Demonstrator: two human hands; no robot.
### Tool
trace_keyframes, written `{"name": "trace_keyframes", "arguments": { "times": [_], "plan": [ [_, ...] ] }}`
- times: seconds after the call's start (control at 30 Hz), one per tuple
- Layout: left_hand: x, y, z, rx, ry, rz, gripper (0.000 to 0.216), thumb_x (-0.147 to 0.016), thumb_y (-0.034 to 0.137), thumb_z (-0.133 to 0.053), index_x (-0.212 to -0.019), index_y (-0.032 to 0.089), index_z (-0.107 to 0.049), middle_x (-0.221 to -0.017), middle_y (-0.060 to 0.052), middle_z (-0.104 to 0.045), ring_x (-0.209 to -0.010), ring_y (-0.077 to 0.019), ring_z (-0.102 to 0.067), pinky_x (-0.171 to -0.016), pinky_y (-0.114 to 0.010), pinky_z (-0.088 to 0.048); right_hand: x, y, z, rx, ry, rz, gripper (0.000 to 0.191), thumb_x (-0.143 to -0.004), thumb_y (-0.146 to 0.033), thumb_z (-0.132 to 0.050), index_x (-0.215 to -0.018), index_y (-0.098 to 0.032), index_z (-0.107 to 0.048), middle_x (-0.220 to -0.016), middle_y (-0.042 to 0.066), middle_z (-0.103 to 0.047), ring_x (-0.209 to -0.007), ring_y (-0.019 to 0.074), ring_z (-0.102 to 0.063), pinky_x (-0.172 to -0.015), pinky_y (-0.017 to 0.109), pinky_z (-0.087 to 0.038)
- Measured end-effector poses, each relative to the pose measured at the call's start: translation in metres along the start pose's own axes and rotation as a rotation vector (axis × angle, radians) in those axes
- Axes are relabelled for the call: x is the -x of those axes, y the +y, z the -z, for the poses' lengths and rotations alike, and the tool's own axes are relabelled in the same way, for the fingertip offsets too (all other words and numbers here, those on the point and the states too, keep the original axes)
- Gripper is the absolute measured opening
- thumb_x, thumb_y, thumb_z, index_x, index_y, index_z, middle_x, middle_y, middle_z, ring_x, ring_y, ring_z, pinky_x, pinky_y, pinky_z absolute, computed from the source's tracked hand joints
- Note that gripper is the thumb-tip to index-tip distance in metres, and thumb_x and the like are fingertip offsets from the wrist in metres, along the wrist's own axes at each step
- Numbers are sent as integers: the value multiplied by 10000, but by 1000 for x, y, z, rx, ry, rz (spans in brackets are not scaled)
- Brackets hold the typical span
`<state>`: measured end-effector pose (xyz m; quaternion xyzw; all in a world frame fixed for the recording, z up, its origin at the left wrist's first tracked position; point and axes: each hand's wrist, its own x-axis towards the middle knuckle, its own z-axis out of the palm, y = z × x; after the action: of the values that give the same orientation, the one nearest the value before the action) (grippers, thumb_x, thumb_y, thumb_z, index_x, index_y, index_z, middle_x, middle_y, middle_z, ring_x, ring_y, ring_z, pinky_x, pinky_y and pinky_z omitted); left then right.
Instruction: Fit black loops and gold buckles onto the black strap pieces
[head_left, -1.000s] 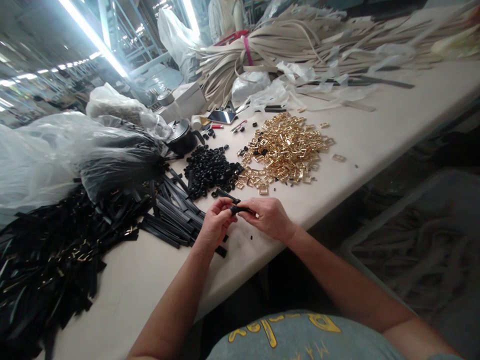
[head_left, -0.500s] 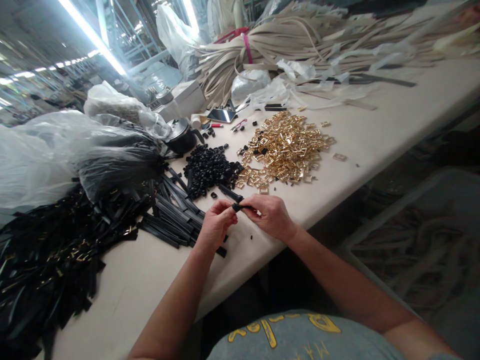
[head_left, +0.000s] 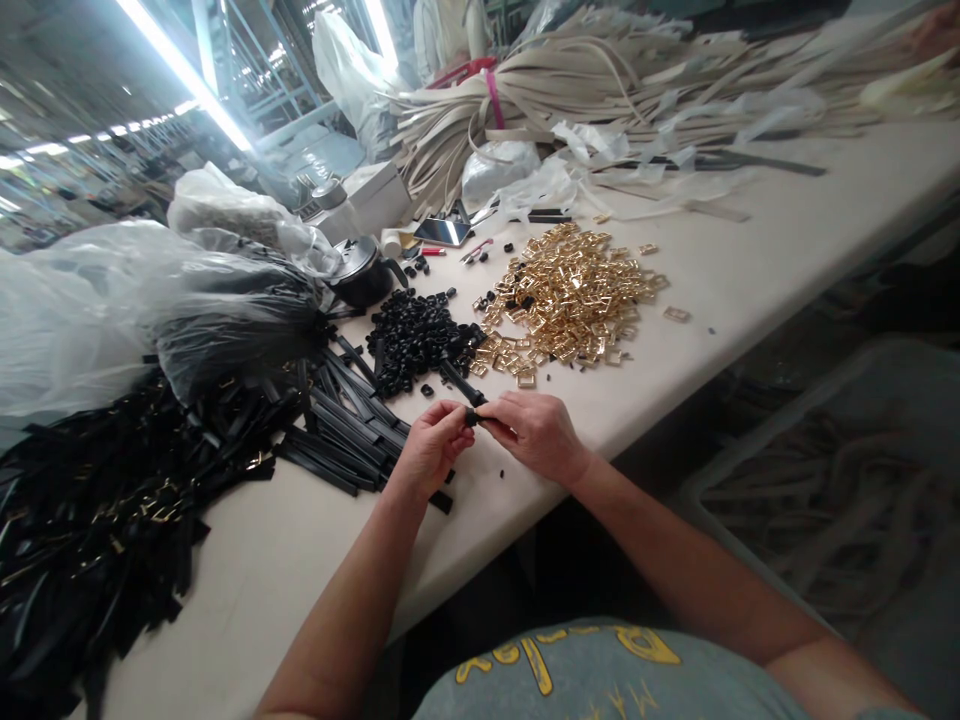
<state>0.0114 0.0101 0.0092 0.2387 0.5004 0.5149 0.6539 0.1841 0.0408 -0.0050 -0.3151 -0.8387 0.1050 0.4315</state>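
Note:
My left hand [head_left: 431, 450] and my right hand [head_left: 534, 432] meet above the table's front edge, both pinched on a short black strap [head_left: 459, 382] whose far end sticks up and away from me. A small black loop sits on the strap between my fingertips. Just beyond my hands lie a pile of small black loops [head_left: 416, 338] and a pile of gold buckles [head_left: 574, 292]. More black straps [head_left: 341, 425] lie fanned out to the left of my left hand.
A big heap of black straps [head_left: 90, 530] and clear plastic bags [head_left: 112, 300] fill the left side. Cream straps [head_left: 600, 80] are bundled at the back. A black pot [head_left: 364, 275], a phone [head_left: 444, 232] and a white box [head_left: 375, 195] stand behind the piles. The white table [head_left: 787, 240] stretches right.
My hands have shifted slightly up and away from me, and the strap's free end has swung from pointing sideways to pointing away, toward the black loops.

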Motion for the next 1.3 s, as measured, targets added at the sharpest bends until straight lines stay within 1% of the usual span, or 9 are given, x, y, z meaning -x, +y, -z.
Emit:
{"name": "trace_keyframes", "arguments": {
  "times": [0.13, 0.3, 0.43, 0.53, 0.67, 0.83, 1.0, 1.1, 1.3],
  "plan": [
    [-1, -1, -1, 20, -2, 14, 336, -599, 317, -866, -797, 148, -654, -657, 23, -632, -516, -41, -571, -518, -140, -497, 0, -1, -1, -20, 6, 9, 126, -927, -234, -559, -895, -187, -671, -746, 22, -685, -662, 137, -599, -644, 253, -380],
    [1, -4, -4, -55, 23, -154, 293, -609, 291, -854, -797, 154, -677, -707, 22, -653, -569, -60, -600, -584, -180, -518, 1, 1, -5, -62, 16, -91, 90, -904, -222, -584, -910, -183, -665, -793, 22, -715, -680, 143, -632, -662, 247, -415],
    [1, -5, -1, -182, 51, -265, 283, -628, 281, -840, -841, 153, -704, -731, -3, -690, -608, -87, -624, -636, -217, -523, -1, 3, -6, -117, -36, -144, 103, -906, -223, -570, -959, -188, -652, -853, 41, -725, -754, 165, -664, -696, 256, -455],
    [-1, -5, 2, -216, 67, -319, 274, -646, 290, -828, -852, 151, -712, -730, -13, -701, -613, -97, -627, -650, -235, -520, -2, 4, -5, -297, -139, -192, 249, -943, -186, -481, -1171, -174, -580, -916, 46, -725, -758, 145, -679, -708, 251, -492],
    [-1, -5, 0, -251, 76, -359, 263, -648, 287, -824, -848, 154, -715, -738, -19, -709, -615, -107, -627, -656, -253, -517, -2, 7, -6, -395, -200, -256, 422, -969, -170, -384, -1390, -164, -408, -785, 10, -706, -672, 132, -679, -680, 258, -520],
    [0, -10, -7, -321, 58, -430, 254, -633, 256, -831, -845, 167, -723, -795, -32, -710, -703, -136, -649, -706, -269, -517, 1, 8, -10, -378, -205, -254, 491, -969, -164, -364, -1459, -156, -327, -774, 19, -705, -674, 143, -682, -696, 275, -538],
    [-2, -15, -8, -546, 90, -619, 166, -682, 225, -799, -843, 209, -759, -846, -26, -663, -755, -131, -601, -715, -240, -484, 3, 8, -11, -360, -208, -228, 532, -970, -161, -366, -1493, -139, -270, -767, 24, -713, -646, 148, -682, -670, 260, -537],
    [-1, -14, -6, -579, 112, -608, 172, -686, 222, -798, -855, 220, -770, -835, -30, -664, -739, -136, -594, -703, -240, -476, 3, 7, -11, -346, -204, -220, 555, -964, -152, -378, -1504, -149, -251, -772, 20, -718, -658, 147, -689, -674, 251, -533],
    [3, -12, -6, -523, 71, -537, 154, -742, 226, -746, -892, 199, -763, -889, -50, -721, -824, -166, -645, -797, -271, -491, 1, 6, -8, -333, -203, -210, 580, -966, -153, -367, -1520, -152, -198, -787, 22, -721, -690, 152, -690, -668, 252, -528]
  ]
}}
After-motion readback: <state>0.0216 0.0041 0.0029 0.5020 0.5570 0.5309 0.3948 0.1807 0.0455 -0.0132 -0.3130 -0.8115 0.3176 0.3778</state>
